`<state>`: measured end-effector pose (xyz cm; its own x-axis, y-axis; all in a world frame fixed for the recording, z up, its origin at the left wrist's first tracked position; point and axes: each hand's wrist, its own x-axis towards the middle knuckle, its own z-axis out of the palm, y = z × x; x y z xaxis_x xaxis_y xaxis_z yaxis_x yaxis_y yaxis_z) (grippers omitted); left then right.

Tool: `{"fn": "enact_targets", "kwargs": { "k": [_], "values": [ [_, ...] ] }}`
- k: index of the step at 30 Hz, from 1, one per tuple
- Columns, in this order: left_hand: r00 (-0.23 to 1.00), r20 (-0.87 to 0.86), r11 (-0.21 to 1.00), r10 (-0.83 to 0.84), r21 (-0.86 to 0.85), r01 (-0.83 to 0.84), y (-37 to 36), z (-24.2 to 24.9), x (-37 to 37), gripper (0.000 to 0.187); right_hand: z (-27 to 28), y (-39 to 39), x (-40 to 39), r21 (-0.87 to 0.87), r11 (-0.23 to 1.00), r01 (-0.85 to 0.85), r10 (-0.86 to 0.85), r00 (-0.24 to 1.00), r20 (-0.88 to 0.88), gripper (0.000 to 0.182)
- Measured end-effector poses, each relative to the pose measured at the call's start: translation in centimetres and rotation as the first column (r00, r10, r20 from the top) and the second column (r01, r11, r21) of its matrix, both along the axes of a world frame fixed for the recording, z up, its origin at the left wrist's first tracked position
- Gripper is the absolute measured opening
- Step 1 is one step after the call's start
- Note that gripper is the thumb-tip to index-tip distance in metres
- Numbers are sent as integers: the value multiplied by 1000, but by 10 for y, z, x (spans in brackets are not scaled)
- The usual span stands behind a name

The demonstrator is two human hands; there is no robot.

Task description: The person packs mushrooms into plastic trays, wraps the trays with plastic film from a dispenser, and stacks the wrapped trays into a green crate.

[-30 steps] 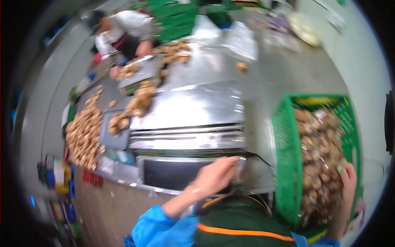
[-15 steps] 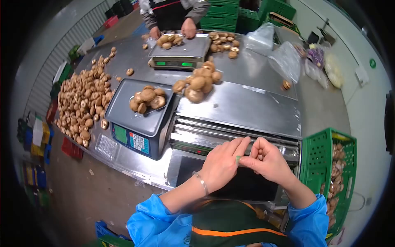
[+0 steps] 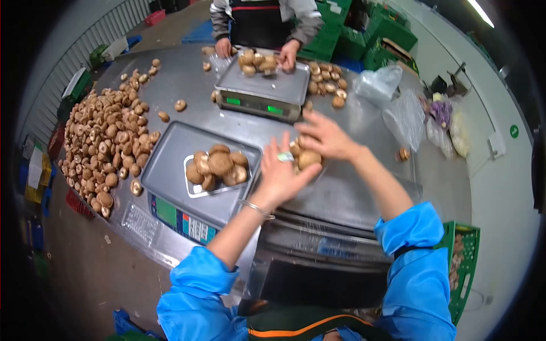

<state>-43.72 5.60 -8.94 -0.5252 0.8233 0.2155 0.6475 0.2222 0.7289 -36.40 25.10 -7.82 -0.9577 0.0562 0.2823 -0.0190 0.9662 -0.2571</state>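
Observation:
My left hand (image 3: 278, 177) is beside a small group of brown mushrooms (image 3: 307, 159), its fingers spread. A small green-and-white label (image 3: 285, 157) sits on the back of its fingers. My right hand (image 3: 331, 138) reaches over the far right side of the same mushrooms, fingers stretched out and slightly blurred. Whether either palm touches the mushrooms is partly hidden. Left of my hands, more mushrooms (image 3: 219, 165) lie in a clear tray (image 3: 197, 193) on a grey scale (image 3: 170, 150).
A large mushroom heap (image 3: 108, 136) covers the table's left side. Across the table, a co-worker's hand (image 3: 289, 55) is at another scale (image 3: 259, 94). Plastic bags (image 3: 405, 116) lie at right, a green crate (image 3: 465, 273) low right. A wrapping machine (image 3: 324, 238) is before me.
Both hands have moved from above the wrapping machine, away from me and left, to the mushroom group. They were together, right fingers pinched near the label; now they are apart and spread.

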Motion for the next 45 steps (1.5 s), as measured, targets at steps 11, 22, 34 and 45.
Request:
{"fn": "enact_targets", "kwargs": {
  "k": [11, 22, 34, 45],
  "values": [
    [651, -225, 670, -725, -8, 743, 57, -21, 78, 73, -9, -90, 180, -31, 507, 861, -859, 508, 66, 36],
    [884, 439, 987, -158, 90, 132, -48, 22, 63, 40, 21, -125, 287, -262, 584, 768, -809, 575, -121, 29],
    [863, -506, 994, 19, -85, -72, -95, -13, 122, 26, -12, -155, 347, 121, 488, 865, -871, 473, 133, 29],
    [-171, 974, 980, -146, 166, 106, -180, 43, 91, 31, 62, -197, 412, -580, -801, -152, -421, 831, 363, 15]
  ]
}}
